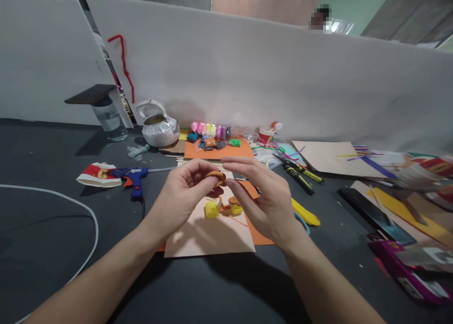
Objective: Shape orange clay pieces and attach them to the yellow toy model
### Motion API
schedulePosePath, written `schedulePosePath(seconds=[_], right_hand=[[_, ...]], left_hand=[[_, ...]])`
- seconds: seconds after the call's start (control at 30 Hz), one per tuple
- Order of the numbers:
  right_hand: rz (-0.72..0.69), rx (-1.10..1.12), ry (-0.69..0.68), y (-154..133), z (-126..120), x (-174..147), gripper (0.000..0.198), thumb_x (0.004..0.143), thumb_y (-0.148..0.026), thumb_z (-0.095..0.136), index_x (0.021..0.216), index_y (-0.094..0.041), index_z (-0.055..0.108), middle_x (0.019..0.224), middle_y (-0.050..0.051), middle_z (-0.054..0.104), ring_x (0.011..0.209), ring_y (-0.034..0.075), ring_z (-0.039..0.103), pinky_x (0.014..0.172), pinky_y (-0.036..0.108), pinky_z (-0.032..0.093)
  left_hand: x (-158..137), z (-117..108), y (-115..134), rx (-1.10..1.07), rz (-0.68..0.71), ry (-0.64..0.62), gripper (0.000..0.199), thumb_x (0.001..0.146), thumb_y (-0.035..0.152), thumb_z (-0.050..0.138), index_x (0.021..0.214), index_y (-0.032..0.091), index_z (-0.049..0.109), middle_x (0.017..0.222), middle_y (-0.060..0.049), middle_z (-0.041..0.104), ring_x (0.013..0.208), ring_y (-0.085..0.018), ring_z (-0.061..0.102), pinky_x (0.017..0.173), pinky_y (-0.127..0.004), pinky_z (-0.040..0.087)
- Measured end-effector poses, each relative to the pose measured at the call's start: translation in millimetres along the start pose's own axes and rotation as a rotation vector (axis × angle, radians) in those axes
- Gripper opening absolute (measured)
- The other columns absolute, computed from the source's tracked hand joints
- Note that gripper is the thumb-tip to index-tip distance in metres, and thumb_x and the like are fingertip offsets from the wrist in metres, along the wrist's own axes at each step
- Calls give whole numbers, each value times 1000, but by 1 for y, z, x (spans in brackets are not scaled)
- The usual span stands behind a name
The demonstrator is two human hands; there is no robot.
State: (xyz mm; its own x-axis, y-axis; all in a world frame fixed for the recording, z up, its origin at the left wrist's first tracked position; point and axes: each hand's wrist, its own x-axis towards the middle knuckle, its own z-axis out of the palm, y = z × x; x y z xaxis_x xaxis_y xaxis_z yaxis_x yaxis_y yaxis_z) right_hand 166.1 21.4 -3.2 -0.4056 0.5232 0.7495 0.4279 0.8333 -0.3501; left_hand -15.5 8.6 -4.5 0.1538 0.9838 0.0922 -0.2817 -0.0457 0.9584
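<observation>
Over the pale sheet of paper [212,246], my left hand [182,192] pinches a small, rounded piece of orange-brown modelling clay [216,175]. My right hand [265,196] faces it with fingers stretched out and apart. Its thumb tip is at the clay's right edge; whether it touches, I cannot tell. Beneath the hands lie a yellow clay block [211,210] and a second yellow piece [236,210], with small orange clay bits between them. An orange sheet [264,234] shows under the pale one.
A blue glue gun [136,178] lies left, with a kettle [161,130] and a water jar [111,121] behind. Packets of coloured clay [210,130] sit at the back. Right are a yellow cutter [306,213], pliers [297,175], a phone [375,213] and a purple tool [406,272].
</observation>
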Motion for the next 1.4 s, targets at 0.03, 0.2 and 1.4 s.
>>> schedulePosePath(seconds=[0.03,0.2,1.4], right_hand=[[4,8,-1,0,0,0,22,101,-15,60,120,-17,68,122,13,74,116,20,71,98,36,59],[-15,15,-60,4,7,-3,33,103,-16,52,133,-13,65,143,19,64,132,22,62,109,40,54],[-101,-39,-155,7,18,-9,62,107,-35,49,164,-28,25,163,16,43,151,29,43,118,56,45]], left_hand=[[0,-1,0,-29,-11,1,8,85,24,78,88,19,74,81,1,76,71,-13,73,75,-27,60],[-1,-2,-2,-175,-56,-4,11,86,25,80,92,18,75,84,0,77,75,-12,73,78,-26,61],[-2,-1,-3,-162,-64,-21,6,86,25,79,88,20,77,82,0,76,74,-11,70,73,-22,57]])
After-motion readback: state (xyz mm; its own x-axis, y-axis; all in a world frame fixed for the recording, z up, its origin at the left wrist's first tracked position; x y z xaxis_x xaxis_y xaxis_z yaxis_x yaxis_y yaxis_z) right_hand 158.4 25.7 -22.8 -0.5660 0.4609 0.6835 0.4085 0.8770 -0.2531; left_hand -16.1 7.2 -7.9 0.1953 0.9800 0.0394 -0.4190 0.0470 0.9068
